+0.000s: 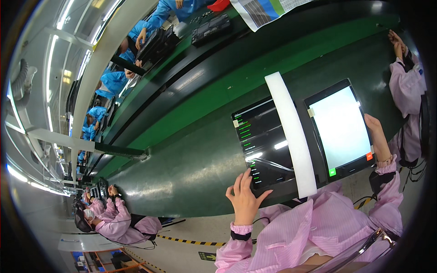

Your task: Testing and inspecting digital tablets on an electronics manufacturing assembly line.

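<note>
Two black tablets lie side by side on a green bench top, a white foam strip (291,136) running between them. The left tablet (268,168) has a dark screen with a list of green and white lines. My left hand (246,195) rests at its lower left corner, fingers spread and thumb along the near edge. A bright white screen with a small green square and a red one fills the right tablet (343,127). My right hand (378,134) grips that tablet's right edge, some fingers hidden behind it. Small pale tabs stick to both tablets' edges.
A co-worker in pink (405,82) stands at the far right end of the bench; another pink-sleeved person (114,220) sits at the left. Across a dark rail, people in blue (114,82) handle black devices (211,29). A printed sheet (264,11) lies at the top.
</note>
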A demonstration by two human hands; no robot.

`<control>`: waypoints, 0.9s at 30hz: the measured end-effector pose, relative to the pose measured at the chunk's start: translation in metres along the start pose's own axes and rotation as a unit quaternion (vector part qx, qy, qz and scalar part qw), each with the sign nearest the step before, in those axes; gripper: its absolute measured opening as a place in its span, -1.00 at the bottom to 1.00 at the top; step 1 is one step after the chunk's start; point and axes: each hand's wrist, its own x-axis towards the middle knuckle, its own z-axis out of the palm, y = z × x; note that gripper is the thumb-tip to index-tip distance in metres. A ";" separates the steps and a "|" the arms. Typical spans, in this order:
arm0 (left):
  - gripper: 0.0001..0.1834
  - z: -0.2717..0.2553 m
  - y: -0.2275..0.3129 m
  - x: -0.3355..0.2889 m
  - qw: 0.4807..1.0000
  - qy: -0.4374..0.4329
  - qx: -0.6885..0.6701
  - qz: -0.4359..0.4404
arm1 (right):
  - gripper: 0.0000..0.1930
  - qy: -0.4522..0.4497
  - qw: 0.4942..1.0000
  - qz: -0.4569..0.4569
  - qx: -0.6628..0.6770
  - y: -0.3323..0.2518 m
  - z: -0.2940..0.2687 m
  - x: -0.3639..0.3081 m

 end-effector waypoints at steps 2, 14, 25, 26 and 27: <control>-0.11 0.004 0.001 -0.005 1.000 0.009 -0.001 -0.003 | -0.72 0.022 0.999 -0.004 0.047 -0.002 0.006 -0.003; -0.19 0.003 -0.001 -0.002 0.994 0.048 -0.100 -0.001 | -0.70 0.036 0.995 -0.066 0.067 -0.001 -0.001 -0.003; -0.25 0.007 0.077 0.035 0.498 -0.218 -0.839 -0.010 | -0.63 -0.017 0.974 -0.207 0.086 -0.021 0.091 -0.008; -0.29 -0.001 0.078 0.034 0.448 -0.230 -0.859 -0.090 | -0.62 -0.013 0.971 -0.222 0.085 -0.022 0.103 -0.012; -0.34 -0.007 0.081 0.035 0.393 -0.245 -0.870 -0.169 | -0.60 -0.003 0.968 -0.237 0.083 -0.023 0.109 -0.016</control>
